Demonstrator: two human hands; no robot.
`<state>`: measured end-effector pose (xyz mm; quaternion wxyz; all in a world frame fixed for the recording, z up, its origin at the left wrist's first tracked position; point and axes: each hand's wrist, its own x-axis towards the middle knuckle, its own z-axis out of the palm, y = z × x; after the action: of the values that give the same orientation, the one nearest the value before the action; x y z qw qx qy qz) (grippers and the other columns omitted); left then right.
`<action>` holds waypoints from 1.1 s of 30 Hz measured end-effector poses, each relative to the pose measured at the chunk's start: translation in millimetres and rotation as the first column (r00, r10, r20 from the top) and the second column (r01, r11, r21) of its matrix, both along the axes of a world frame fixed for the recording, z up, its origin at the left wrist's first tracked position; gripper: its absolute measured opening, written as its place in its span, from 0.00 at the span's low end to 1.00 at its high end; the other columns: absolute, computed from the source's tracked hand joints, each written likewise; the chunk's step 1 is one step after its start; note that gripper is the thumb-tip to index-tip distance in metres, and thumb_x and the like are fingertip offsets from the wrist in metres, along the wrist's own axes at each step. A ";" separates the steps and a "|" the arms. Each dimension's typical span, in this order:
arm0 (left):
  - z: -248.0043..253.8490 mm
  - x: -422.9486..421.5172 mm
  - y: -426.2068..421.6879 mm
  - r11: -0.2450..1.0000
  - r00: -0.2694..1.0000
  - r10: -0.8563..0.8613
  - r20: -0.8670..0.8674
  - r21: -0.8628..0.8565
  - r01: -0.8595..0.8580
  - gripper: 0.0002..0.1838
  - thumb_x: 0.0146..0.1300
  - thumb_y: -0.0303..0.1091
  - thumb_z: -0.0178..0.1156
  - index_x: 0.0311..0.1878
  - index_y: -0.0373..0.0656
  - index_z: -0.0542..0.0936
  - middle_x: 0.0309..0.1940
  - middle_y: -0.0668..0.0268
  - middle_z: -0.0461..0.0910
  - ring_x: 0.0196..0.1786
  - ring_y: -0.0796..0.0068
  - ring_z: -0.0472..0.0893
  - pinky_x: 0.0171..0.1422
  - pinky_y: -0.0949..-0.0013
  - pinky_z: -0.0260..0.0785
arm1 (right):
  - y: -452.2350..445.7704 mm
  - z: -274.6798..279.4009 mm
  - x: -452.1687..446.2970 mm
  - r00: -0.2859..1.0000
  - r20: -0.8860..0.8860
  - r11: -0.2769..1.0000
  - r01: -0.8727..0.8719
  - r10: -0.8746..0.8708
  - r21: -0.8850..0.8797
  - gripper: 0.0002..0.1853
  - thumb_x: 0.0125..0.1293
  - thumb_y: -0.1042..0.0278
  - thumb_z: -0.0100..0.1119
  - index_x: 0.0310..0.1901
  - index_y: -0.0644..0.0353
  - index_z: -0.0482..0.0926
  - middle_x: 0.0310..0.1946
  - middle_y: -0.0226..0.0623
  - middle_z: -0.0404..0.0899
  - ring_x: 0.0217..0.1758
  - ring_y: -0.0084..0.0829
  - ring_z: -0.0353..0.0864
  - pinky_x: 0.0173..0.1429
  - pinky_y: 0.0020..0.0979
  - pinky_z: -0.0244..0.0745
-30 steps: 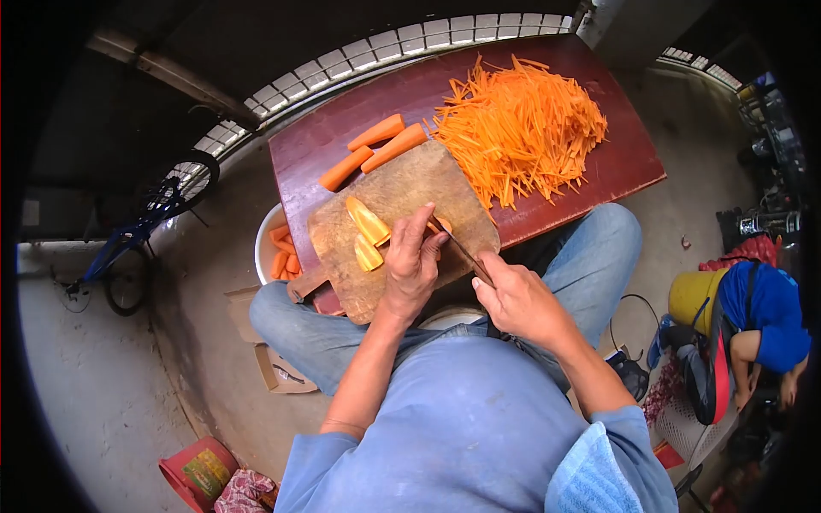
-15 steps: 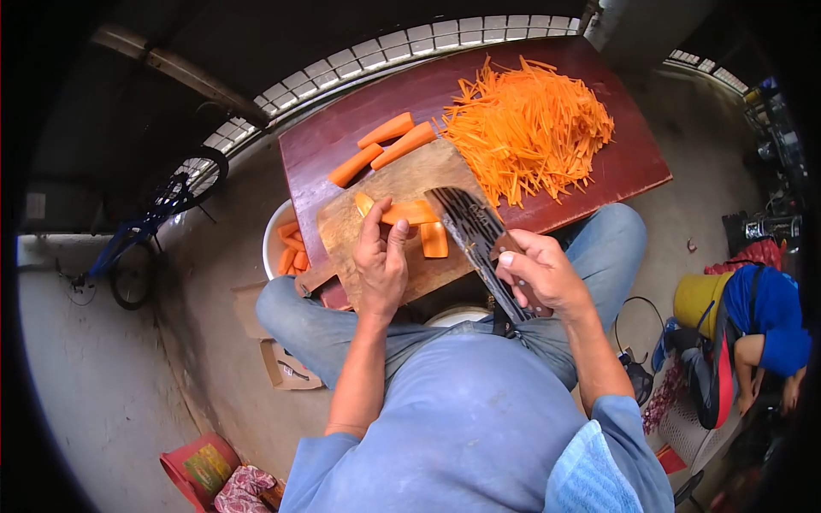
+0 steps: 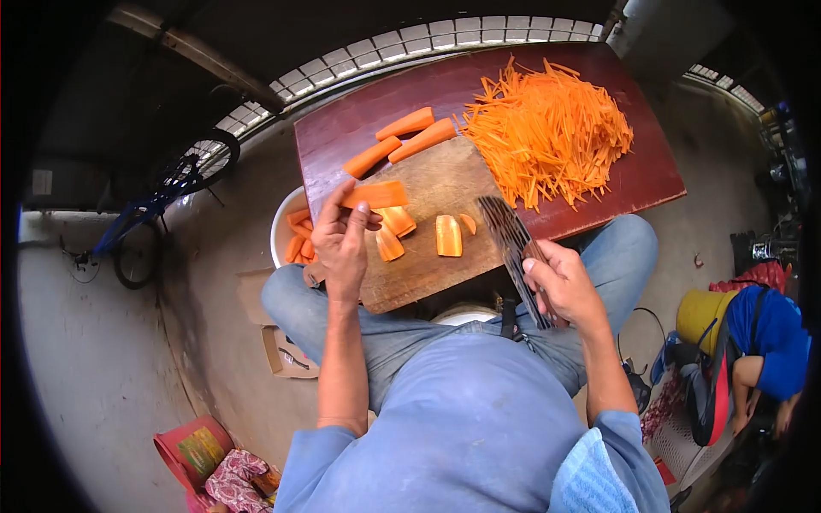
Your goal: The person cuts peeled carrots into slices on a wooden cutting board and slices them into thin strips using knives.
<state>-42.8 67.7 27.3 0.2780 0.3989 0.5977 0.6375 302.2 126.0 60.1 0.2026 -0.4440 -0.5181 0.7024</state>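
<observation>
My left hand (image 3: 344, 244) pinches a flat piece of carrot (image 3: 375, 195) above the left part of the wooden cutting board (image 3: 428, 274). In my right hand (image 3: 560, 282) is a cleaver (image 3: 506, 232) with a dark, streaked blade, held by its brown handle at the board's right edge. Cut carrot slabs (image 3: 393, 224) lie on the board below my left hand. A separate carrot slab (image 3: 449, 236) and a small carrot end (image 3: 468, 224) rest nearer the blade.
Shredded carrot (image 3: 547, 132) is heaped on the dark red table (image 3: 637, 179). Peeled carrots (image 3: 372, 157) lie beyond the board. A white bucket (image 3: 279, 224) holds more carrots at the left. A bicycle (image 3: 150, 214) leans by the wall; another person (image 3: 765, 342) bends at the right.
My left hand has lifted a carrot piece and moved left with it, apart from the board. The cleaver has drawn back to the right, and the view has shifted slightly.
</observation>
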 end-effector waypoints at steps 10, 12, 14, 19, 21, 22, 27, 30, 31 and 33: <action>-18.1 -11.1 -16.1 0.997 0.994 0.044 0.099 -0.065 -0.037 0.22 0.83 0.24 0.68 0.76 0.30 0.81 0.41 0.62 0.89 0.40 0.77 0.90 0.47 0.72 0.88 | -8.5 1.9 -45.2 0.970 -0.135 0.974 -0.213 0.200 -0.084 0.12 0.86 0.63 0.62 0.40 0.57 0.77 0.28 0.23 0.76 0.20 0.14 0.73 0.23 0.24 0.67; -21.6 -6.2 -18.2 0.997 0.991 0.020 0.136 -0.080 -0.009 0.23 0.83 0.24 0.68 0.76 0.30 0.80 0.41 0.62 0.89 0.40 0.78 0.90 0.46 0.73 0.87 | -6.2 -0.3 -36.6 0.983 -0.106 0.984 -0.159 0.150 -0.085 0.10 0.85 0.64 0.62 0.43 0.59 0.79 0.29 0.25 0.77 0.20 0.15 0.75 0.24 0.23 0.68; -22.8 2.1 -15.9 0.994 0.983 -0.018 0.180 -0.104 0.037 0.23 0.83 0.24 0.68 0.77 0.30 0.80 0.41 0.62 0.90 0.40 0.79 0.90 0.45 0.73 0.85 | -2.9 -8.8 -20.9 0.993 -0.076 0.993 -0.099 0.094 -0.069 0.09 0.85 0.64 0.62 0.47 0.60 0.80 0.30 0.26 0.77 0.20 0.15 0.75 0.24 0.22 0.69; -3.4 22.0 13.4 0.870 0.923 -0.383 0.039 -0.319 0.375 0.27 0.79 0.22 0.68 0.78 0.41 0.80 0.37 0.69 0.82 0.35 0.81 0.80 0.41 0.72 0.75 | -5.1 -8.9 5.2 1.000 -0.015 0.999 -0.002 0.002 0.041 0.13 0.86 0.60 0.63 0.44 0.60 0.78 0.30 0.25 0.76 0.20 0.15 0.74 0.24 0.22 0.69; 11.2 27.2 30.2 0.821 0.834 -0.514 -0.200 -0.398 0.410 0.27 0.77 0.22 0.67 0.77 0.40 0.79 0.36 0.66 0.82 0.36 0.76 0.81 0.43 0.68 0.77 | -7.6 -5.5 10.0 1.000 0.000 1.000 -0.006 0.006 0.028 0.12 0.86 0.61 0.63 0.45 0.60 0.79 0.29 0.24 0.76 0.21 0.14 0.73 0.24 0.22 0.69; 14.2 29.5 37.8 0.794 0.759 -0.571 -0.311 -0.442 0.417 0.27 0.76 0.22 0.67 0.77 0.40 0.79 0.36 0.64 0.81 0.36 0.73 0.81 0.44 0.66 0.77 | -8.8 -6.0 9.8 1.000 -0.004 1.000 -0.010 0.010 0.027 0.12 0.86 0.61 0.63 0.46 0.60 0.79 0.29 0.24 0.76 0.20 0.14 0.73 0.24 0.22 0.69; -7.9 33.4 43.6 0.874 0.552 -0.485 -0.678 -0.362 0.324 0.28 0.73 0.26 0.70 0.76 0.41 0.79 0.51 0.49 0.82 0.53 0.43 0.85 0.59 0.51 0.80 | -16.2 -7.2 -1.1 0.999 0.045 0.999 -0.012 0.010 0.041 0.08 0.84 0.66 0.64 0.47 0.62 0.80 0.28 0.23 0.75 0.22 0.14 0.73 0.26 0.25 0.69; 8.5 39.7 26.6 0.860 0.571 -0.508 -0.645 -0.421 0.290 0.33 0.70 0.28 0.73 0.78 0.40 0.78 0.55 0.48 0.82 0.58 0.41 0.84 0.65 0.47 0.79 | -20.4 -3.2 -3.0 0.994 0.104 0.997 -0.045 0.039 0.058 0.10 0.83 0.65 0.64 0.49 0.65 0.82 0.26 0.25 0.75 0.23 0.18 0.75 0.28 0.30 0.71; 16.6 38.6 17.2 0.836 0.554 -0.544 -0.630 -0.461 0.297 0.34 0.70 0.28 0.73 0.78 0.40 0.77 0.54 0.48 0.82 0.59 0.42 0.84 0.66 0.47 0.78 | -23.1 4.1 -4.9 0.992 0.121 0.997 -0.053 0.047 0.050 0.11 0.83 0.65 0.64 0.50 0.66 0.82 0.26 0.25 0.75 0.23 0.18 0.75 0.29 0.31 0.72; 16.8 42.0 1.9 0.815 0.553 -0.574 -0.604 -0.488 0.312 0.36 0.68 0.26 0.74 0.79 0.39 0.76 0.53 0.48 0.83 0.57 0.43 0.85 0.65 0.48 0.79 | -28.0 15.7 -6.8 0.985 0.161 0.998 -0.067 0.063 0.017 0.13 0.82 0.64 0.64 0.54 0.68 0.83 0.26 0.29 0.76 0.24 0.21 0.76 0.31 0.33 0.73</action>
<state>-0.8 69.6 44.2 0.2317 0.7060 0.6308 0.2237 295.4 98.0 75.8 0.1424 -0.4795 -0.5548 0.6648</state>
